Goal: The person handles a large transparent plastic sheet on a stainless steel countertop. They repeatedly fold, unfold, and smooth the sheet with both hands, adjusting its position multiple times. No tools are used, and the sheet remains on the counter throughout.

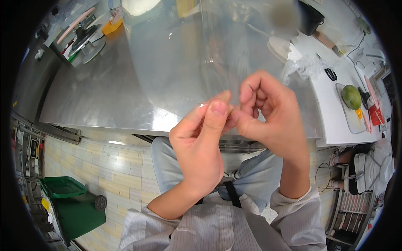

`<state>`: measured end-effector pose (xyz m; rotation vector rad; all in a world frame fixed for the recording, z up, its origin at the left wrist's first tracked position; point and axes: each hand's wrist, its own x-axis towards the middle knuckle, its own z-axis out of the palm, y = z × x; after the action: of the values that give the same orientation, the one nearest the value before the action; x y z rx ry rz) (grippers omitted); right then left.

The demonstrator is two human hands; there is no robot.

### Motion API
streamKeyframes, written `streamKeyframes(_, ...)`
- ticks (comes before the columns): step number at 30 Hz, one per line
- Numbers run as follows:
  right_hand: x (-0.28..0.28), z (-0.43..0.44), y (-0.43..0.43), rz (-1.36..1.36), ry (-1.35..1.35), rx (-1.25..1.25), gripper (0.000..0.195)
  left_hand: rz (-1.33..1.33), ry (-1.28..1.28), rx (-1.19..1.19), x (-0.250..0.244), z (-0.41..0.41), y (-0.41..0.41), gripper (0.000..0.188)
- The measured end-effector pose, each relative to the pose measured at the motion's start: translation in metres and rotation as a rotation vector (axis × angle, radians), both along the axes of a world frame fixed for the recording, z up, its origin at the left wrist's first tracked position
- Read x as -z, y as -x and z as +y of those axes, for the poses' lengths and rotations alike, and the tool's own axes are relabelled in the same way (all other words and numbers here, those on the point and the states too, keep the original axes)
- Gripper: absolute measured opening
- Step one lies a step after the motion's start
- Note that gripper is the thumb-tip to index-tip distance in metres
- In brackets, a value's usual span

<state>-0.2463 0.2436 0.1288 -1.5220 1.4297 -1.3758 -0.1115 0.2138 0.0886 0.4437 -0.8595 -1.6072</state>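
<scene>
A large sheet of clear plastic film (176,72) rises from the front of the steel table and spreads over much of its top. Its lower end gathers toward my fingers. My left hand (201,141) pinches the film between the thumb and the curled fingers. Close against it, my right hand (271,116) has its fingers bent and its thumb tip near the left fingertips. Whether the right fingers grip a bit of film is hidden. Both hands are held above the front edge of the steel table (94,100).
A metal bowl (238,12) shows blurred through the film. At right, a white counter (329,119) carries crumpled clear plastic (301,67), black-handled scissors (330,74) and a green mango (351,97) on a board. A green bin (78,213) stands at lower left. A person sits at right (373,166).
</scene>
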Motion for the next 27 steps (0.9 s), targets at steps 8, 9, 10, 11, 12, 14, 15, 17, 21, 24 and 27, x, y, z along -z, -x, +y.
streamKeyframes(8, 0.001, -0.002, 0.005, -0.016, -0.029, -0.018, 0.02, -0.015, -0.035, 0.001, 0.0, -0.001, 0.003, 0.031)
streamKeyframes(9, -0.001, -0.001, 0.005, -0.033, -0.05, -0.022, 0.02, -0.012, -0.032, -0.001, 0.002, -0.001, 0.003, 0.031)
streamKeyframes(10, -0.004, 0.0, 0.004, -0.05, -0.07, -0.025, 0.02, -0.008, -0.028, -0.003, 0.002, -0.001, 0.003, 0.031)
streamKeyframes(11, -0.006, 0.001, 0.004, -0.066, -0.091, -0.029, 0.02, -0.002, -0.017, 0.003, 0.002, -0.001, 0.002, 0.031)
streamKeyframes(12, -0.006, 0.001, 0.003, -0.031, -0.055, -0.032, 0.019, 0.003, -0.005, 0.008, 0.001, -0.001, 0.001, 0.031)
streamKeyframes(14, -0.005, 0.004, 0.001, 0.039, 0.018, -0.04, 0.018, -0.003, 0.013, 0.016, -0.001, -0.001, 0.0, 0.031)
streamKeyframes(15, -0.006, 0.003, 0.0, 0.042, 0.002, -0.03, 0.018, -0.014, 0.018, 0.019, -0.002, 0.0, 0.0, 0.031)
streamKeyframes(17, -0.008, 0.002, 0.0, 0.049, -0.029, -0.011, 0.017, -0.065, 0.019, 0.019, -0.005, 0.001, -0.002, 0.034)
streamKeyframes(21, -0.008, 0.002, 0.006, -0.046, -0.024, -0.039, 0.016, -0.14, 0.024, 0.042, -0.009, 0.002, -0.005, 0.038)
streamKeyframes(24, -0.009, 0.003, 0.003, -0.082, 0.001, 0.011, 0.017, -0.146, 0.029, 0.044, -0.008, -0.001, -0.006, 0.04)
streamKeyframes(27, 0.001, 0.012, -0.01, 0.11, 0.221, 0.151, 0.02, -0.045, -0.019, 0.036, -0.01, -0.002, -0.002, 0.035)
